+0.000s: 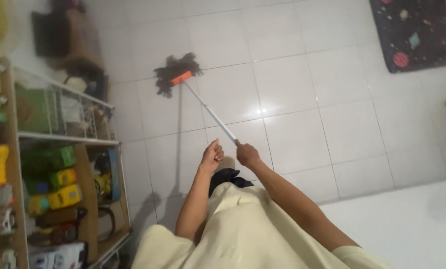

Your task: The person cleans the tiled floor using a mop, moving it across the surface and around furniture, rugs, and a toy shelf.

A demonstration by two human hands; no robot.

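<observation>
Right hand (pixel 247 154) is gripping the mop (pixel 209 110) handle, fingers clamped; left hand (pixel 212 156) is fisted beside it, mophead resting on floor (pixel 302 89).

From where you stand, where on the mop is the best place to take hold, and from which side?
Grip the mop on its thin white handle near the upper end, where the right hand and left hand already sit. Come from above and behind: the pole slants up from the dark mop head on the tile floor toward the body.
</observation>
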